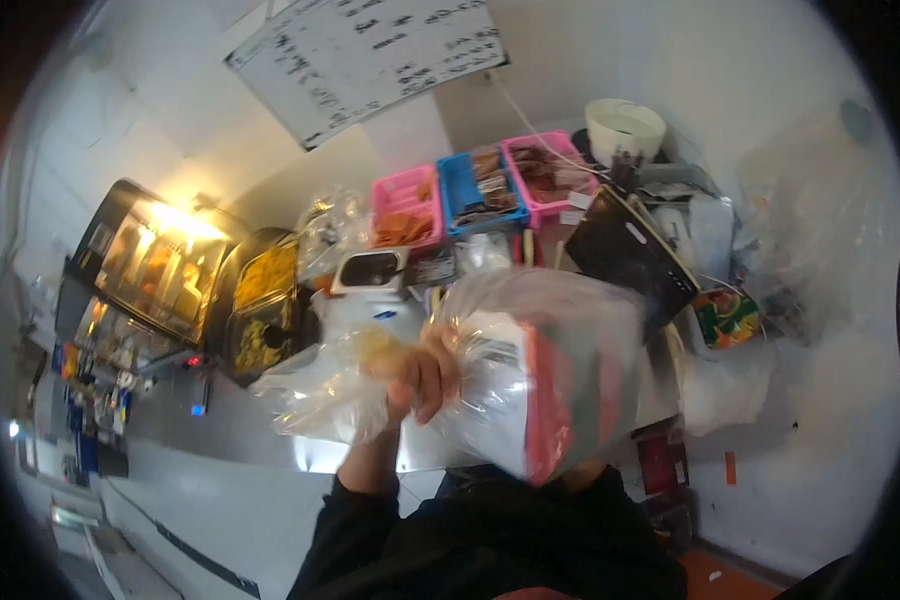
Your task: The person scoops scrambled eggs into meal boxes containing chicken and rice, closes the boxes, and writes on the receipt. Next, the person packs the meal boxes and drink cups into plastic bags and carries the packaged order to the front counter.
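Observation:
A clear plastic bag [590,370] with white, red and grey-green items inside is held up in front of my body. My left hand [415,375] is closed around the bag's gathered neck, and the loose top of the bag spreads out to the left of the fist. The right forearm goes behind the filled bag, which hides my right hand. Beyond the bag, a metal container with dark contents [370,270] stands on the counter.
Pink basket [407,207], blue basket [480,190] and another pink basket [550,175] hold packets at the back. A dark tilted screen [632,255] stands right, near a white tub [625,130]. Food trays [260,310] and a lit display case [155,262] are left.

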`<state>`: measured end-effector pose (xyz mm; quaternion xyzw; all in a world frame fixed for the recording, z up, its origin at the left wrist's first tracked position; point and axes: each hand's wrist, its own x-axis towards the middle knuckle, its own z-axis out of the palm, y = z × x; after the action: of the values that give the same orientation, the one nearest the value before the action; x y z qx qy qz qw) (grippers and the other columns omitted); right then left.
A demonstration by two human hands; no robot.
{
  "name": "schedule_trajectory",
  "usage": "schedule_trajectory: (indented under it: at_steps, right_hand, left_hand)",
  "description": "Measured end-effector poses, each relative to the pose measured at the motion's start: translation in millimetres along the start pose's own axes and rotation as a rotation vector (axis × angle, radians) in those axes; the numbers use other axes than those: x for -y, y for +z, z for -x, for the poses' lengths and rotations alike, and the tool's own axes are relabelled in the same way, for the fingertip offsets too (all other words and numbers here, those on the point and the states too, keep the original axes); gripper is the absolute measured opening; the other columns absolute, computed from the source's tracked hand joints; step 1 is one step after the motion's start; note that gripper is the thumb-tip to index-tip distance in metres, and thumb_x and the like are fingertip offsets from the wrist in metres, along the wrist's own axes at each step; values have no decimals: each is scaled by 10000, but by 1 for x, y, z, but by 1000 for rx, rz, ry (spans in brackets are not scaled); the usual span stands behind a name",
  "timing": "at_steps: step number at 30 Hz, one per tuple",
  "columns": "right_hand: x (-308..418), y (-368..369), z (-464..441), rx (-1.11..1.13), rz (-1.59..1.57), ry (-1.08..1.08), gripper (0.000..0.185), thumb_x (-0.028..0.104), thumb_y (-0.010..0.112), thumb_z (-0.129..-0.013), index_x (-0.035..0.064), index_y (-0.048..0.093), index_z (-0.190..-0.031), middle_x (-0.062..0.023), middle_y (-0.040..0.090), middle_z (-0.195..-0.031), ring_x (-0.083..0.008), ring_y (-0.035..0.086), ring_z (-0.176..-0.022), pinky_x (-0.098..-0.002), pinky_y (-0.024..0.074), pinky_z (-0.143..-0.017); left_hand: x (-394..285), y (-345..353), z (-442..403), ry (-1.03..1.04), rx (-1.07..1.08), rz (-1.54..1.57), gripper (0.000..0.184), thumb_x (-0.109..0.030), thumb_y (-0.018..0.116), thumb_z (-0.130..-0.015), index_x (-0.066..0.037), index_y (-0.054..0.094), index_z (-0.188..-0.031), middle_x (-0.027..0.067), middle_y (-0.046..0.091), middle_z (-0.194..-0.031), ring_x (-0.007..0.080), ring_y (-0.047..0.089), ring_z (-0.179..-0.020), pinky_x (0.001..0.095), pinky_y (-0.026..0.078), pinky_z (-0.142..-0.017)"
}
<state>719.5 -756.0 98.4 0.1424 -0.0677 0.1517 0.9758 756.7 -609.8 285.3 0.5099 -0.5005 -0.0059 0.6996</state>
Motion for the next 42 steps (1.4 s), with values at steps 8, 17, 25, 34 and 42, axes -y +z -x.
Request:
schedule_trajectory:
  at_steps: [8, 17, 25, 34, 42]
  right_hand:
    - [12, 75, -62, 4, 576, -267, 447, 317, 440, -815, 6, 395, -1134, -97, 479, -1029, -253, 488, -887, -286, 457, -694]
    - [-40, 36, -48, -89, 806, -144, 414, 272, 449, -810, 7, 407, -1125, -86, 494, -1014, -225, 501, -863, -287, 447, -708]
    - [-54, 30, -54, -87, 1004, -109, 386, 232, 456, -806, 8, 418, -1118, -75, 507, -1000, -200, 512, -841, -289, 438, -720]
    - [-20, -3, 27, -219, 1358, 52, 357, 187, 465, -802, 9, 430, -1109, -64, 523, -985, -172, 525, -817, -290, 427, -734]
    - [30, -27, -60, 175, 1967, 600, 126, 27, 518, -758, -14, 593, -850, -45, 585, -819, -90, 522, -739, -226, 431, -641]
  left_hand:
    - [-45, -24, -109, -847, 227, -795, 516, -457, 322, -847, -106, 378, -1221, 111, 400, -1205, 201, 399, -1075, 294, 281, -926]
    - [-58, 50, -71, 363, 728, -1310, 102, -236, 570, -647, -143, 578, -607, 39, 429, -1017, 287, 348, -1028, 534, 252, -837]
    - [-42, 11, 50, -20, 56, -1168, 147, -327, 607, -622, -200, 549, -574, 18, 412, -949, 250, 336, -969, 442, 226, -778]
    - [20, 23, 122, -651, 9, -1167, 169, -244, 554, -662, -149, 607, -791, 56, 430, -932, 251, 390, -876, 404, 297, -767]
    - [40, 17, 228, -496, -191, -1048, 166, -238, 574, -700, -79, 582, -749, 68, 500, -862, 234, 470, -783, 320, 392, -661]
